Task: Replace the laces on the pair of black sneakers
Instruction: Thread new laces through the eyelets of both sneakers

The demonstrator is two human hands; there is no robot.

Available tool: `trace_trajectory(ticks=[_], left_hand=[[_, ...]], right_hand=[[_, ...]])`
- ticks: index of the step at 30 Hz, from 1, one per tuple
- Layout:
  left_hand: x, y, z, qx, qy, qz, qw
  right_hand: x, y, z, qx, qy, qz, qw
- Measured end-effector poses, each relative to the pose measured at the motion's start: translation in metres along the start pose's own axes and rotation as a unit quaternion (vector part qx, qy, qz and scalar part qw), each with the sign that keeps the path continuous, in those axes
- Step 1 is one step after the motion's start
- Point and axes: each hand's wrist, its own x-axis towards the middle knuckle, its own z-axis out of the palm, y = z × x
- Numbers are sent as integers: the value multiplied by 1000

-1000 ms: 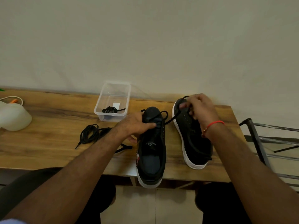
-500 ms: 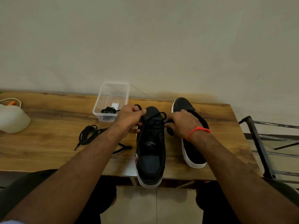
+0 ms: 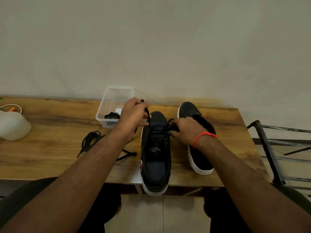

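near sneaker (image 3: 155, 158): a black sneaker with a white sole is set at the near edge of the wooden table (image 3: 50, 132), heel overhanging toward the viewer, toe pointed at the wall. only the eyelets nearest the toe are seen to be laced; the tongue with a printed logo is laid open.
far sneaker (image 3: 195, 113): the second black sneaker is stood just right of the first, toe toward the wall, partly covered by the right wrist.
lace in work (image 3: 148, 115): a black lace is run from the toe end of the near sneaker up into the left hand, its tip seen above the fingers.
left hand (image 3: 133, 116): raised over the toe of the near sneaker; fingers are curled and the lace end is pinched between thumb and fingers.
right hand (image 3: 185, 130): placed at the right side of the near sneaker's eyelets; fingers are curled round the other strand of lace. an orange-red thread band (image 3: 202, 136) is worn on the wrist.
loose laces (image 3: 91, 140): a black coil is laid on the table left of the near sneaker, one end trailed under the left forearm.
clear plastic container (image 3: 109, 105): set at the far side by the wall, with a small black lace bundle (image 3: 111, 115) inside.
white object (image 3: 13, 125): seen at the far left edge; what it is cannot be told.
metal rack (image 3: 272, 148): stood right of the table.
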Motion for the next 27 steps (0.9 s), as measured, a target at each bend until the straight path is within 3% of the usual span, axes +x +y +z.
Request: trace_trajectory(ticks=[2, 6, 9, 11, 15, 21, 23, 27], left_hand=[[0, 0, 0, -18, -1, 4, 1000], [3, 2, -3, -32, 43, 32, 998], [4, 7, -6, -32, 108, 100, 989], [3, 12, -7, -27, 133, 154, 979], [-6, 20, -4, -7, 93, 226, 970], [-16, 24, 3, 23, 81, 265, 961], [-17, 28, 2, 17, 75, 264, 962], [-21, 35, 0, 12, 64, 266, 962]], right_hand=[[4, -4, 6, -25, -3, 12, 1000], [9, 0, -7, 107, -6, 14, 994], [4, 4, -29, 145, 67, 18, 987], [-1, 6, -39, 237, 132, 23, 962], [-11, 3, -62, 541, 220, -4, 812], [-19, -6, -79, 725, 216, -86, 648], [-18, -5, -80, 721, 216, -96, 652], [-15, -3, -72, 662, 229, -73, 710]])
